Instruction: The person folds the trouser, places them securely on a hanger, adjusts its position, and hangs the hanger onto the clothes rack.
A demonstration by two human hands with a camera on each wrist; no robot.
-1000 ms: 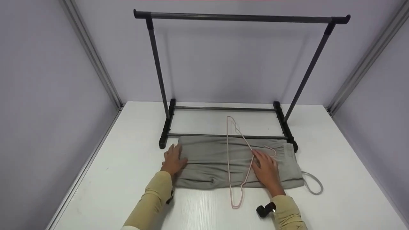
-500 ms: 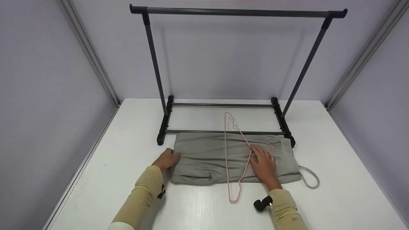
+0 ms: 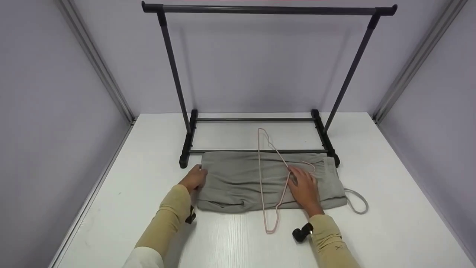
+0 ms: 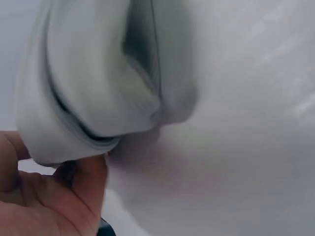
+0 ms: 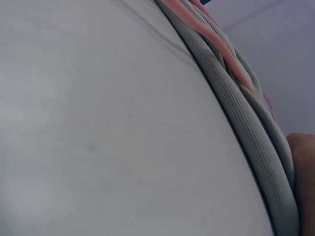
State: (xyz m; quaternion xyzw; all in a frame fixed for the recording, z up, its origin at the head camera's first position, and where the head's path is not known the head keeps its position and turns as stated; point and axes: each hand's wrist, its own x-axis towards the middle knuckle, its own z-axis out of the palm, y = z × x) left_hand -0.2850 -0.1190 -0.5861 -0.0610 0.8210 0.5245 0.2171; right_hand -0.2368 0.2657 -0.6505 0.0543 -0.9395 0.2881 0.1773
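Note:
Grey trousers (image 3: 230, 182) lie folded on the table, their gathered waistband (image 3: 333, 178) at the right with a drawstring loop (image 3: 367, 204) hanging out. Across them lies a pink wire hanger (image 3: 260, 178), its hook toward the waistband. My left hand (image 3: 194, 178) grips the trousers' left edge. In the left wrist view, the fingers of that hand (image 4: 59, 201) reach under the layered fold (image 4: 88, 73). My right hand (image 3: 305, 190) rests on the trousers, fingertips over the hanger's neck. In the right wrist view, the hanger's pink wire (image 5: 211, 37) crosses the grey cloth (image 5: 241, 118).
A black garment rack (image 3: 267, 9) stands behind the trousers, its lower front bar (image 3: 223, 151) right along their far edge. Pale walls (image 3: 260, 67) enclose the white table (image 3: 390, 178) at the back and both sides.
My left hand has gone from lying spread on the trousers' left end to gripping their edge. The right hand stays over the hanger's neck. The whole head view has shifted slightly.

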